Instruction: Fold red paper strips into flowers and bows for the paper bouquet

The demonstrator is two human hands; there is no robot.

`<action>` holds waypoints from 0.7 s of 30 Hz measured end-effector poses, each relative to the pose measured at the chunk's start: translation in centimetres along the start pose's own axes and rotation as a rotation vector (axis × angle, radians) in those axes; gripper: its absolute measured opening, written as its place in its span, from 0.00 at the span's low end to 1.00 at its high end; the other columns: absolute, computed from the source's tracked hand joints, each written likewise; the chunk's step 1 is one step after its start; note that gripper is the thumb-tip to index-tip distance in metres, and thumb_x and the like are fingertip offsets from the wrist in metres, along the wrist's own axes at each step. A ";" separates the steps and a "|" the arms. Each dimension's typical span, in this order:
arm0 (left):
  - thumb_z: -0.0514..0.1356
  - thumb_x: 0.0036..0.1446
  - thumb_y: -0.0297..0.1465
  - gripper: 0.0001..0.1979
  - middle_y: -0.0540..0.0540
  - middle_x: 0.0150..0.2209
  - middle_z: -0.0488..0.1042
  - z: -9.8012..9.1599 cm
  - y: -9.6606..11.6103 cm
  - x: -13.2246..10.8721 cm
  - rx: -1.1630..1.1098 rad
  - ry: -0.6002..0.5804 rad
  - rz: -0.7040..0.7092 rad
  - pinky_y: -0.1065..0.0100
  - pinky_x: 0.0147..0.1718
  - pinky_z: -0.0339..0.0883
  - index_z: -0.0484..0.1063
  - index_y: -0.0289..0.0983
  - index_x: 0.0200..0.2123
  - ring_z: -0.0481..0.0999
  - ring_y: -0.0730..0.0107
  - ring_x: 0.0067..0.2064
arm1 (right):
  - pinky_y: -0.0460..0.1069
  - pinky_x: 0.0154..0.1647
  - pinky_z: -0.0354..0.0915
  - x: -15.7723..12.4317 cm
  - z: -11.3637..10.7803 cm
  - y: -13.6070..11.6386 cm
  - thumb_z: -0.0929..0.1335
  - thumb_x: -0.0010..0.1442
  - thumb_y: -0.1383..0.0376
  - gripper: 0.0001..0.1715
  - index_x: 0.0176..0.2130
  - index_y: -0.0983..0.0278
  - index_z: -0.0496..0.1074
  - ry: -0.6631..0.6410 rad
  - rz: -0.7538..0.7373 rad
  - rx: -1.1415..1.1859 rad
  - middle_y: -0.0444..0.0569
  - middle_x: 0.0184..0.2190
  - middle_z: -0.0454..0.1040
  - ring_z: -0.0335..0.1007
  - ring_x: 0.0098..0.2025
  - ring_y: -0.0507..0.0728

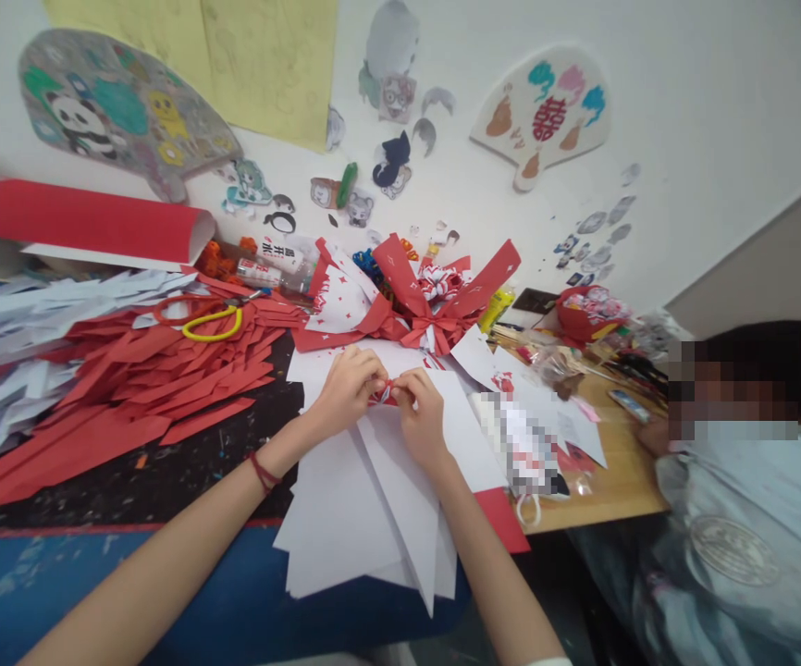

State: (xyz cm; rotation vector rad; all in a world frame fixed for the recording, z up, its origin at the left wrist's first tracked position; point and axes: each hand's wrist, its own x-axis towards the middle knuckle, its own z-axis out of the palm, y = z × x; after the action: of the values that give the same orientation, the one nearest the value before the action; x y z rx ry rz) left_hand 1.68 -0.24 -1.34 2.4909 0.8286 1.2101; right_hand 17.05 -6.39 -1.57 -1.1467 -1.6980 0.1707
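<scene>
Both of my hands meet over a stack of white paper sheets (335, 509) in front of me. Between them is a small red-and-white folded paper piece (385, 395). The fingertips of my left hand (351, 384) pinch its left end. On the other end, my right hand (420, 412) grips it between thumb and fingers. Much of the piece is hidden by the fingers. Just beyond my hands stands a large red-and-white paper bow (435, 328) with pointed, starred flaps.
A heap of red paper strips (129, 384) and white strips (18, 333) covers the left side, with yellow-handled scissors (213, 324) on top. A red paper roll (88, 220) lies behind. At right sits another person (754, 518) by a wooden tabletop (622, 462).
</scene>
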 end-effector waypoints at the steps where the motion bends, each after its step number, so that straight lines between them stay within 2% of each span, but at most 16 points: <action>1: 0.53 0.62 0.28 0.08 0.47 0.34 0.72 0.0 -0.1 0.0 -0.003 0.007 -0.016 0.61 0.39 0.55 0.69 0.37 0.30 0.63 0.64 0.37 | 0.48 0.34 0.62 0.0 0.0 0.0 0.63 0.65 0.65 0.10 0.31 0.62 0.68 0.012 0.010 -0.011 0.45 0.31 0.67 0.65 0.34 0.54; 4: 0.54 0.62 0.30 0.09 0.47 0.34 0.72 -0.2 0.1 0.1 0.018 0.065 -0.078 0.60 0.40 0.55 0.70 0.37 0.31 0.64 0.64 0.38 | 0.48 0.35 0.63 -0.1 0.1 -0.1 0.67 0.62 0.61 0.06 0.36 0.61 0.70 0.082 0.017 -0.061 0.46 0.33 0.70 0.66 0.34 0.54; 8: 0.56 0.63 0.33 0.09 0.46 0.36 0.73 -0.6 1.2 0.1 0.061 0.134 -0.108 0.60 0.40 0.56 0.72 0.38 0.32 0.64 0.63 0.39 | 0.50 0.37 0.64 -0.2 0.1 0.0 0.70 0.59 0.58 0.09 0.34 0.61 0.70 0.143 -0.050 -0.170 0.47 0.32 0.70 0.66 0.34 0.55; 13: 0.55 0.63 0.34 0.09 0.47 0.34 0.73 -0.9 1.8 0.1 0.047 0.137 -0.069 0.60 0.40 0.56 0.73 0.38 0.33 0.64 0.65 0.38 | 0.51 0.40 0.63 -0.4 0.3 0.4 0.68 0.62 0.59 0.09 0.33 0.61 0.72 0.164 -0.057 -0.301 0.48 0.31 0.68 0.66 0.35 0.56; 17: 0.57 0.62 0.34 0.09 0.46 0.34 0.73 -1.1 1.6 0.3 0.057 0.130 -0.060 0.60 0.40 0.56 0.74 0.38 0.32 0.64 0.64 0.38 | 0.51 0.41 0.63 -0.4 0.1 0.4 0.66 0.63 0.58 0.10 0.35 0.61 0.73 0.129 -0.066 -0.316 0.49 0.33 0.68 0.66 0.37 0.56; 21: 0.57 0.62 0.34 0.09 0.47 0.35 0.73 -1.2 1.5 0.3 0.056 0.135 -0.053 0.60 0.40 0.56 0.75 0.39 0.32 0.65 0.64 0.38 | 0.51 0.43 0.63 -0.2 0.0 0.4 0.65 0.64 0.60 0.09 0.38 0.61 0.73 0.147 -0.069 -0.326 0.51 0.38 0.69 0.66 0.40 0.57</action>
State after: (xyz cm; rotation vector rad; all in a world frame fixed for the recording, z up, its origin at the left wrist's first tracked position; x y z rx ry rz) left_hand 1.47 -1.28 0.30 2.4358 0.9685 1.3674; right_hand 17.33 -6.35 -1.98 -1.3014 -1.6692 -0.2372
